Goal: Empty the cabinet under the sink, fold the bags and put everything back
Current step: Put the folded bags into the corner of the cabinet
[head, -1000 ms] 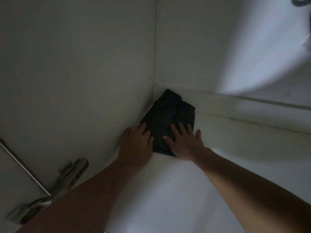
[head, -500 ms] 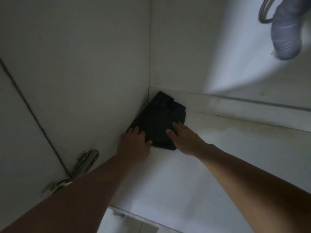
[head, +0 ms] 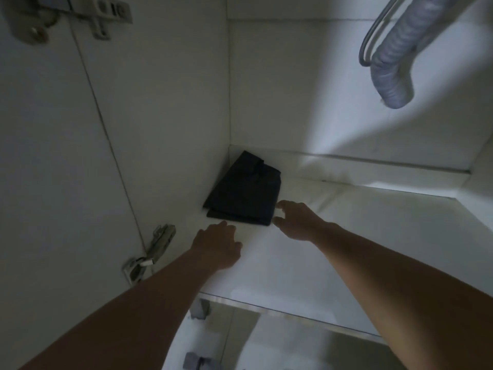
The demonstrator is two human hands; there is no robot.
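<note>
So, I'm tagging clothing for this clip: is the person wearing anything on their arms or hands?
Nothing shows. The left hand and right hand are bare, with no gloves, and no rings or watch that the dim light lets me make out. Both forearms are uncovered right to the frame's edge, with no sleeve in view.

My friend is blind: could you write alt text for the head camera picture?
A dark folded bag lies in the back left corner of a white cabinet floor. Both bare hands, left and right, hover open just before it.

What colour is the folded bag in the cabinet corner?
Black or very dark, plain; the folded bag shows in the head view.
</note>
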